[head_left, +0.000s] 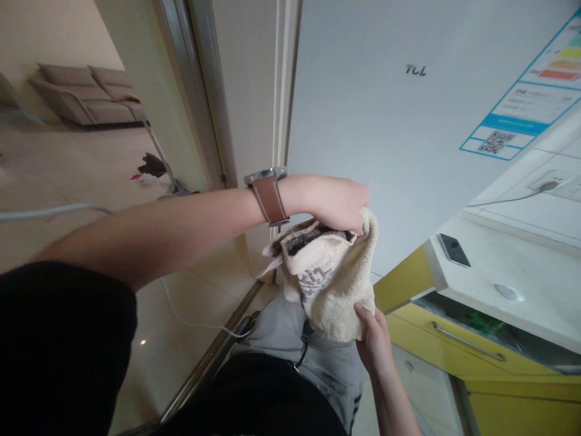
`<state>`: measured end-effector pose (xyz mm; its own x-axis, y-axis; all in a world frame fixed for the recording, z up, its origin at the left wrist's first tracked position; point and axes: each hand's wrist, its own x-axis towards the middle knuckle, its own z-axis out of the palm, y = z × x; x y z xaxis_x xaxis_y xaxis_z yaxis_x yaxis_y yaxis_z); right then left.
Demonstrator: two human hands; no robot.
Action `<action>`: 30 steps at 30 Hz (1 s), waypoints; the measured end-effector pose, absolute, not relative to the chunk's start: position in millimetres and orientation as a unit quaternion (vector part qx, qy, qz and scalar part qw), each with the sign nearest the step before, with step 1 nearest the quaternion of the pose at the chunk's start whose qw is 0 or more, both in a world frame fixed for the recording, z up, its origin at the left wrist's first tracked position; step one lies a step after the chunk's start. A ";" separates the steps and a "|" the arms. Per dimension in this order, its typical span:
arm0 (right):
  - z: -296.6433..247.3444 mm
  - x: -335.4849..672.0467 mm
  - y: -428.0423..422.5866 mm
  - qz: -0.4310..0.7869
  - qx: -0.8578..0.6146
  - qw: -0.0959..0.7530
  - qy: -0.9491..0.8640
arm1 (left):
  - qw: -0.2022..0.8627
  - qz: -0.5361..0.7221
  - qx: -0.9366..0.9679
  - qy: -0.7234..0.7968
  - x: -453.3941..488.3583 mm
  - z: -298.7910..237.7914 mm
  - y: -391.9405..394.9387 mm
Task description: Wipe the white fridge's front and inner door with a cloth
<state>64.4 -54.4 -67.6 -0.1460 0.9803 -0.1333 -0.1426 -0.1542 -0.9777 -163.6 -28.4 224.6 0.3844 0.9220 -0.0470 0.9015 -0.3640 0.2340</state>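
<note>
A cream towel (336,297) with a dark grey printed pattern hangs in loose folds in front of my body. My left hand (347,200), with a brown-strapped watch (271,197) on its wrist, grips the towel's top edge; its fingers curl down and are partly hidden. Lower down, my right hand (374,336) pinches the towel near its bottom right corner, thumb on the near side. Dark inner folds of the cloth show beneath my left wrist.
Straight ahead stands a pale fridge (363,121) with a label. At right, a white counter (521,272) carries a phone (454,250) above a partly open yellow drawer (472,345). A cable (195,325) crosses the floor by a door track (209,357). A sofa (91,97) stands far left.
</note>
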 end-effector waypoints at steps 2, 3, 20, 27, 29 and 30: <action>-58.2 56.4 -63.4 0.631 -0.471 0.484 -0.381 | 0.094 0.068 0.812 0.572 -167.7 205.0 -26.9; -53.0 51.5 -67.1 0.640 -0.474 0.489 -0.355 | 0.086 0.072 0.809 0.577 -168.1 193.1 -25.8; 17.5 131.0 -54.6 0.573 -0.540 0.374 -0.490 | 0.345 -0.002 0.813 0.469 -231.6 51.7 0.6; 56.8 118.8 -21.4 0.542 -0.413 0.055 -0.730 | 0.459 0.218 0.804 0.310 -136.5 -46.6 -29.9; 59.0 118.8 -3.7 0.515 -0.396 -0.020 -0.760 | 0.494 0.206 0.770 0.348 -109.5 -68.4 -32.7; 59.0 122.0 4.2 0.503 -0.397 -0.044 -0.767 | 0.506 0.202 0.757 0.361 -101.8 -77.3 -31.8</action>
